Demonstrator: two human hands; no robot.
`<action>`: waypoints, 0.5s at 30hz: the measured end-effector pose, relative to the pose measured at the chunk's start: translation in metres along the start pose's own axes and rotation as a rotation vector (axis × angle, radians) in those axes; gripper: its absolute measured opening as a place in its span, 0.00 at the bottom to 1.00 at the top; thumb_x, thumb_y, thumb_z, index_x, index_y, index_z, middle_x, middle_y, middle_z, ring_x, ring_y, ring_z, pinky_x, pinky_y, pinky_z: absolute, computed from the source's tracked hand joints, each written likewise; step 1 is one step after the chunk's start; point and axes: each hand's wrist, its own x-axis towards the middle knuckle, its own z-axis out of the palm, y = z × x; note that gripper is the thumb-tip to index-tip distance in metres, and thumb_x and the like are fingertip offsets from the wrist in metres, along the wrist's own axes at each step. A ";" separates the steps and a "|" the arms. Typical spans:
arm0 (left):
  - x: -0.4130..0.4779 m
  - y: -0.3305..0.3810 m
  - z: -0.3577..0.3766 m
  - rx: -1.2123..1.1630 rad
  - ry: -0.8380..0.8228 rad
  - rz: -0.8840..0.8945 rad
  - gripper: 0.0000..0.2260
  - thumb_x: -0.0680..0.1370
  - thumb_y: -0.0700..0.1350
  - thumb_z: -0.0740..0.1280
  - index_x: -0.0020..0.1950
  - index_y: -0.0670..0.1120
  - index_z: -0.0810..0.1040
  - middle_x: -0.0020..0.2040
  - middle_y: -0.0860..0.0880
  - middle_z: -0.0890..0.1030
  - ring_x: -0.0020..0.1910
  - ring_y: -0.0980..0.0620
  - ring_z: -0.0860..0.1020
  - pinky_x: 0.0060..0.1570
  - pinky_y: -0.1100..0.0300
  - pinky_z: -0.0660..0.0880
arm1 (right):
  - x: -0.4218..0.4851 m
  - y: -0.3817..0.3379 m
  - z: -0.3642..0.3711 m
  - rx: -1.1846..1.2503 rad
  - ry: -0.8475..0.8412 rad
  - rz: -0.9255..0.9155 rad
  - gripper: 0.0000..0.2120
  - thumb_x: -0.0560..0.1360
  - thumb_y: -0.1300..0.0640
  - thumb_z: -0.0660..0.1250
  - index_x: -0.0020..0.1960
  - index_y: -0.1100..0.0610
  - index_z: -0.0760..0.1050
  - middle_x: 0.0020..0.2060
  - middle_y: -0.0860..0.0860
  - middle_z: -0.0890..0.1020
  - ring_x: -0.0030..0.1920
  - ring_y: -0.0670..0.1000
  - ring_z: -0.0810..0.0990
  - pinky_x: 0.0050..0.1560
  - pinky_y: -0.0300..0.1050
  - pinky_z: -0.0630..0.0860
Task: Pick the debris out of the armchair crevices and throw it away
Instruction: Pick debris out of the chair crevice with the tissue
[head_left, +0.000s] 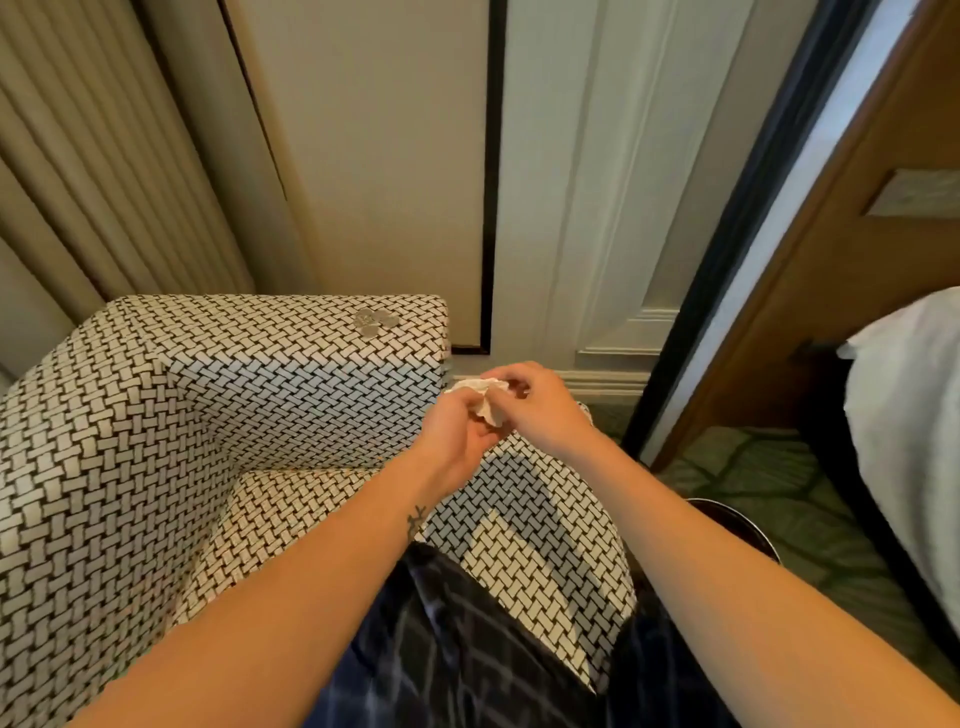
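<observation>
The armchair is covered in a black-and-white woven pattern and fills the lower left of the view. Above its right arm, both my hands meet around a crumpled white tissue. My left hand grips the tissue from below, fingers curled round it. My right hand pinches its upper edge from the right. A few coins lie on top of the chair's backrest near its right corner. The crevice between seat cushion and backrest shows at the middle.
A dark round bin rim peeks out on the patterned green carpet right of the chair. A bed with white linen stands at far right. Curtains hang behind the chair, beside a white panelled wall.
</observation>
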 end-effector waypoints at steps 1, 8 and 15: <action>0.001 -0.014 0.008 0.056 -0.019 -0.012 0.12 0.84 0.35 0.53 0.61 0.39 0.74 0.60 0.37 0.81 0.62 0.42 0.80 0.66 0.46 0.76 | -0.011 0.013 -0.010 0.006 0.025 0.024 0.11 0.81 0.56 0.67 0.61 0.54 0.80 0.55 0.47 0.79 0.50 0.41 0.78 0.44 0.28 0.72; 0.031 -0.121 0.060 0.333 -0.176 -0.108 0.13 0.85 0.46 0.60 0.64 0.42 0.79 0.55 0.44 0.84 0.48 0.52 0.81 0.51 0.57 0.78 | -0.080 0.111 -0.066 0.089 0.247 0.177 0.10 0.81 0.53 0.66 0.60 0.53 0.79 0.48 0.48 0.84 0.44 0.48 0.83 0.46 0.43 0.81; 0.065 -0.214 0.093 0.484 -0.201 -0.211 0.15 0.84 0.51 0.64 0.63 0.43 0.79 0.40 0.49 0.80 0.34 0.56 0.75 0.37 0.61 0.72 | -0.130 0.195 -0.103 0.213 0.414 0.310 0.04 0.80 0.55 0.69 0.53 0.51 0.82 0.45 0.48 0.85 0.47 0.47 0.85 0.54 0.50 0.82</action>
